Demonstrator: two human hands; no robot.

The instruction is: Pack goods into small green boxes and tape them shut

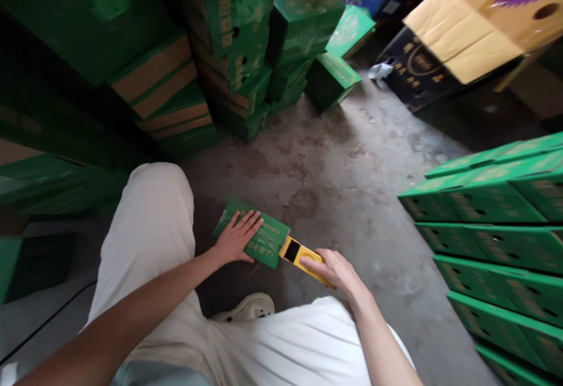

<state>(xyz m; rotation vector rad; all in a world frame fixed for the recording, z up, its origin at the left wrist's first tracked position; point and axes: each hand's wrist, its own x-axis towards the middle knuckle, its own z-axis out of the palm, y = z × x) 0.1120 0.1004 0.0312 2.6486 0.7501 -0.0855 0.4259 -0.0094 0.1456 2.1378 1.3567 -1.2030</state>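
Observation:
A small green cardboard box (268, 230) with gold lettering sits on the concrete floor between my knees. My left hand (240, 236) lies flat across its top, fingers stretched out. Held in my right hand (334, 268) is a yellow hand-held tool (303, 257) with a black patch near its front; its exact kind is unclear. The tool's front end meets or nearly meets the box's right end, and I cannot tell whether they touch. My right fingers wrap the tool's far side with the thumb on top.
Green boxes stand stacked at the back (246, 28) and left; another green stack (492, 222) fills the right. A green box (334, 81) lies tilted on the floor. Larger cartons (466, 28) occupy the upper right. A black cable (48, 318) runs at lower left.

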